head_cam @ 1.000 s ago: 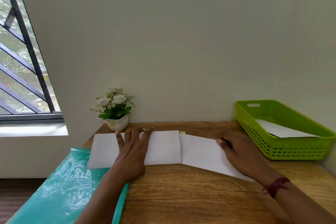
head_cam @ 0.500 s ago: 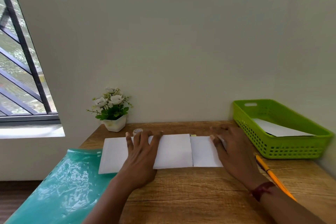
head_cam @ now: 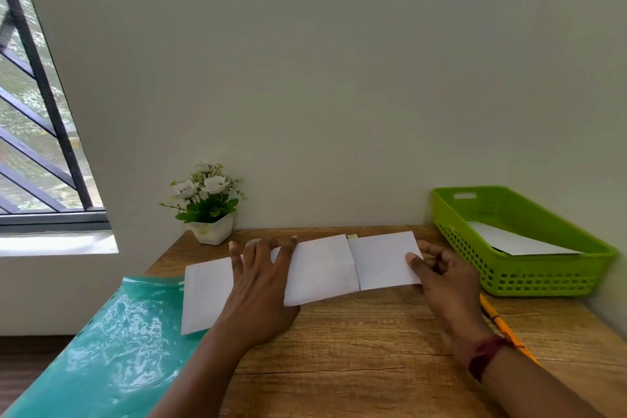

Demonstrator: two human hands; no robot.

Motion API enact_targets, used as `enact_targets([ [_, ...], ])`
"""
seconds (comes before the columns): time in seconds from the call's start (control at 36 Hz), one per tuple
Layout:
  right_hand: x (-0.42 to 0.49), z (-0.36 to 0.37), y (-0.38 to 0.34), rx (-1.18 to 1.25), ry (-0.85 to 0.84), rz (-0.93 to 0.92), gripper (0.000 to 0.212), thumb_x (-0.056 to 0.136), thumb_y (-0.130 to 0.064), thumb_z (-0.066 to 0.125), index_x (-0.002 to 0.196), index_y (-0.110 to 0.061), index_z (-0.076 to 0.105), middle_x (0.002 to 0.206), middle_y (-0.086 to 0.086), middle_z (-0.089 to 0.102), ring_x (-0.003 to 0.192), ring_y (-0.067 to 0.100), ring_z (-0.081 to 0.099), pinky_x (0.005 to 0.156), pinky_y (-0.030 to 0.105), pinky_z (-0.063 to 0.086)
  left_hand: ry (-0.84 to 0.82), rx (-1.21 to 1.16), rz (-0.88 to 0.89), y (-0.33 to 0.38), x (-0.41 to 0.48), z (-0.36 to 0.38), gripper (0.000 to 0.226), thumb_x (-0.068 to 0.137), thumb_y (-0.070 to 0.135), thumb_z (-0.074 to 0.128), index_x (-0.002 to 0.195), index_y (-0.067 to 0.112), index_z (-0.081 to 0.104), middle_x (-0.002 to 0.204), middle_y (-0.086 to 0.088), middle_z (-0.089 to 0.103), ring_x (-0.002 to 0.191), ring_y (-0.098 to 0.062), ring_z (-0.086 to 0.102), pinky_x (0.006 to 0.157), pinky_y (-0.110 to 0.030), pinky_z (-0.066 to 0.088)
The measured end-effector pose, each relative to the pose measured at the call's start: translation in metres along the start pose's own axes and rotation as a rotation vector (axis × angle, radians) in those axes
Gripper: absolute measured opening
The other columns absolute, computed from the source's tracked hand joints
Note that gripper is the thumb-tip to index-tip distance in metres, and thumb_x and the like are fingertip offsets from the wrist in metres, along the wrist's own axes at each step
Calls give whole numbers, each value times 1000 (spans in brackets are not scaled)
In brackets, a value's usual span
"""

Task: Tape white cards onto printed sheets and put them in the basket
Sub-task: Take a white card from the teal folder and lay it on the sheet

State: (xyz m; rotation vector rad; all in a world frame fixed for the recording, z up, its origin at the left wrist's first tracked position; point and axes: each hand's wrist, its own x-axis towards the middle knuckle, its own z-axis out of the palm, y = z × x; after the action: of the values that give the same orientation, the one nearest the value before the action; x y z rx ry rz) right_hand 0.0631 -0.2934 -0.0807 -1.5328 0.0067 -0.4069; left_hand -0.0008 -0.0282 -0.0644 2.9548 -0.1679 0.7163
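Observation:
A white sheet (head_cam: 319,270) lies across the wooden table (head_cam: 366,349), its left end reaching over a teal plastic folder (head_cam: 112,343). My left hand (head_cam: 259,288) presses flat on it with fingers spread. A smaller white card (head_cam: 381,260) lies at the sheet's right end. My right hand (head_cam: 444,276) pinches the card's right edge, thumb on top. A green basket (head_cam: 543,275) stands at the far right with a white sheet (head_cam: 509,243) inside. A small tape roll (head_cam: 252,242) peeks out behind my left fingers.
A potted white flower (head_cam: 207,204) stands at the back left against the wall. A yellow pencil (head_cam: 502,322) lies by my right wrist, in front of the basket. A barred window (head_cam: 37,132) is at the left.
My right hand has slid right to the card's right edge and taken it in a pinch. The sheet has tilted, its right end farther back. My left hand stays pressed on it.

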Motion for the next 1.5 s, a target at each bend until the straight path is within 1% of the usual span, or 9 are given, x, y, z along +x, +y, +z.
enact_targets([
  [0.17, -17, 8, -13, 63, -197, 28, 5, 86, -20, 72, 85, -23, 76, 89, -1, 75, 85, 14, 68, 65, 32, 56, 6, 15, 37, 7, 0, 0, 105, 72, 56, 66, 146, 36, -5, 140, 1, 17, 139, -24, 10, 111, -49, -21],
  [0.39, -31, 13, -23, 30, -345, 88, 48, 90, -59, 43, 91, -28, 79, 113, -15, 70, 110, 1, 58, 92, 37, 50, 19, 9, 51, 13, 0, 4, 107, 70, 56, 68, 145, 37, -6, 140, 0, 21, 137, -22, 12, 117, -55, -14],
  [0.53, -37, 13, -33, 41, -380, 113, 55, 99, -51, 33, 90, -22, 79, 95, -20, 74, 86, -9, 65, 77, 26, 46, 24, 13, 65, 16, 0, 5, 108, 68, 57, 70, 148, 35, 0, 139, -2, 23, 136, -25, 13, 117, -57, -9],
  [0.67, -43, 13, -36, 55, -452, 163, 46, 98, -48, 36, 100, -22, 74, 93, -7, 76, 79, 2, 70, 57, 9, 47, 58, 23, 87, 20, 1, 9, 107, 64, 57, 71, 148, 30, 10, 134, -5, 30, 130, -25, 17, 116, -63, 1],
  [0.86, -45, 16, -34, 71, -437, 180, 26, 90, -37, 62, 95, -15, 76, 87, -5, 76, 71, 4, 69, 55, 15, 49, -1, 44, 61, 28, 2, 3, 106, 72, 60, 64, 152, 30, 3, 136, -2, 21, 132, -23, 13, 114, -53, -17],
  [1.0, -46, 19, -28, 63, -386, 154, 19, 85, -20, 72, 104, -17, 72, 90, -3, 76, 72, 16, 69, 60, 31, 57, -35, 15, 59, 32, 4, -4, 108, 72, 68, 59, 154, 28, 1, 138, -1, 22, 135, -23, 15, 109, -43, -22],
  [1.19, -40, 24, -39, 263, -234, 25, 34, 82, -10, 74, 114, -20, 68, 95, 5, 74, 76, 16, 70, 55, 31, 56, -133, -9, 89, 37, 8, -23, 124, 58, 97, 42, 152, 30, -5, 141, 2, 30, 132, -22, 27, 116, -51, 19],
  [1.33, -28, 23, -53, 357, -209, -44, 57, 86, -7, 70, 133, -34, 52, 100, 0, 76, 89, 18, 71, 66, 41, 58, -148, -302, 20, 51, 12, -50, 92, 82, 79, 39, 155, 29, 12, 151, 6, 36, 136, -15, 35, 111, -37, 30],
  [1.5, -11, 25, -52, 414, -183, 99, 50, 87, -6, 68, 131, -20, 50, 102, 6, 74, 84, 20, 71, 60, 34, 55, -105, -625, -149, 65, 28, -58, 65, 87, 55, 62, 143, 31, 40, 101, 11, 60, 93, -8, 58, 80, -27, 46],
])
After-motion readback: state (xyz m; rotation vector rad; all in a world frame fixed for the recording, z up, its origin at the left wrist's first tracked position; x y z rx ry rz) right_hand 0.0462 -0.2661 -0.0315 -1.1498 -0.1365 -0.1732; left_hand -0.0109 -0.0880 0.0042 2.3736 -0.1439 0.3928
